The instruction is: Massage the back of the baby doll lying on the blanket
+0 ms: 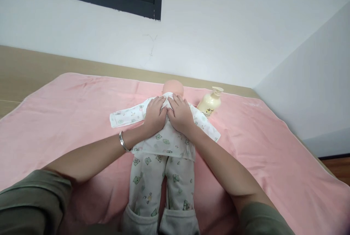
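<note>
Already dressed, the bald doll in white bear-print clothes point(166, 145) is laid centrally on the pink plush blanket point(262, 147), topped by left hand point(155, 115) and right hand point(181, 115), fingers extended flat, nothing gripped; far right, the cream plastic pump bottle point(210, 102) is left untouched.

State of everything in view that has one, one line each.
Left hand: open, resting on the top
Right hand: same, thumbs close together
Doll: lying, face not visible
Top: worn, sleeves spread
Trousers: worn
Pump bottle: pump head fitted
Pink blanket: spread, wrinkled
Bracelet: on left wrist
</note>
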Tool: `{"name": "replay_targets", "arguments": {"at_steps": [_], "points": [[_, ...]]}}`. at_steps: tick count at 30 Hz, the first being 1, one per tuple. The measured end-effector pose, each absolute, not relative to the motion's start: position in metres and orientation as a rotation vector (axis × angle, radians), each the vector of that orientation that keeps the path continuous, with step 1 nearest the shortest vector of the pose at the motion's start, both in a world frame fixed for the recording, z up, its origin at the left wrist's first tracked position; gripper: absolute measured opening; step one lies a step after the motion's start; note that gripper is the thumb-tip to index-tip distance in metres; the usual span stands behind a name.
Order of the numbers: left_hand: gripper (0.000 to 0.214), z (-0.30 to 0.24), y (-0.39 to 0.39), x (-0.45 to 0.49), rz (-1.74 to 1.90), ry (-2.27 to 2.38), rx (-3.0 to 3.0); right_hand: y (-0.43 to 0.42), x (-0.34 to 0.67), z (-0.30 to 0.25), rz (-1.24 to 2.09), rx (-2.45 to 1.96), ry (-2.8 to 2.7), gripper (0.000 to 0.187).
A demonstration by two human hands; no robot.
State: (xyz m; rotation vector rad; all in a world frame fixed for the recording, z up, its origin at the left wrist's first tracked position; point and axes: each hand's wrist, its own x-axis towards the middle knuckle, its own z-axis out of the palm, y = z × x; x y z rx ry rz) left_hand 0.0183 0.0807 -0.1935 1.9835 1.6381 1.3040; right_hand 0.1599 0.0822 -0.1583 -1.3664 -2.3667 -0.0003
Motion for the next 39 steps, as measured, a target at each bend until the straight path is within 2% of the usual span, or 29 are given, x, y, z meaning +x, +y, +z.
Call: {"name": "replay_targets", "arguments": {"at_steps": [4,8,12,14,17,20,24,28,32,39], "points": [[0.051,-0.185,0.085,0.012,1.179,1.614,2.047,0.065,0.158,-0.15,-0.044,-1.457,-2.439,0.057],[0.052,-0.17,0.089,0.004,1.085,1.645,1.96,0.041,0.171,-0.118,-0.057,-1.407,-2.701,0.059],[0.048,-0.151,0.094,0.006,1.149,1.688,1.694,0.028,0.201,-0.069,0.252,-1.134,-2.971,0.056],[0.045,-0.14,0.095,0.015,1.241,1.602,1.591,0.029,0.217,-0.049,0.367,-1.149,-2.865,0.058],[0.041,-0.121,0.097,0.04,1.323,1.289,1.45,0.04,0.236,-0.035,0.268,-1.25,-2.515,0.059],[0.043,-0.098,0.101,0.069,1.263,0.919,1.226,0.063,0.25,-0.039,0.067,-1.337,-2.15,0.057],[0.064,-0.066,0.11,0.105,1.071,0.748,1.036,0.098,0.261,-0.059,-0.109,-1.447,-1.831,0.06],[0.065,-0.043,0.117,0.13,1.042,0.67,0.78,0.116,0.254,-0.075,-0.171,-1.624,-1.834,0.064],[0.062,-0.041,0.12,0.136,0.986,0.65,0.609,0.114,0.243,-0.079,-0.251,-1.77,-1.959,0.054],[0.068,-0.048,0.092,0.083,0.923,0.788,0.674,0.112,0.235,-0.075,-0.324,-1.935,-1.874,0.05]]}}
